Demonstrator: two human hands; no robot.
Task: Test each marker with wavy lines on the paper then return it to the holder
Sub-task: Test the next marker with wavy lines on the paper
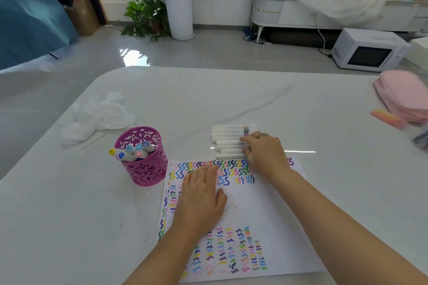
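Observation:
A white sheet of paper (pixel 259 210) covered with rows of coloured wavy lines lies on the table in front of me. My left hand (pixel 201 199) rests flat on it, fingers straight. Just beyond the paper's top edge lies a row of several white markers (pixel 228 142), side by side. My right hand (pixel 264 152) lies over the right ends of these markers, fingers bent onto them; whether it grips one I cannot tell. Left of the paper stands a magenta cut-out holder (pixel 144 169) with several capped markers (pixel 132 152) leaning in it.
The white marble table (pixel 231 99) has a crumpled white cloth (pixel 97 115) at the back left. At the right edge lie a pink pouch (pixel 404 97) and a pink-orange eraser block (pixel 388 119). Beyond the table are potted plants and a microwave on the floor.

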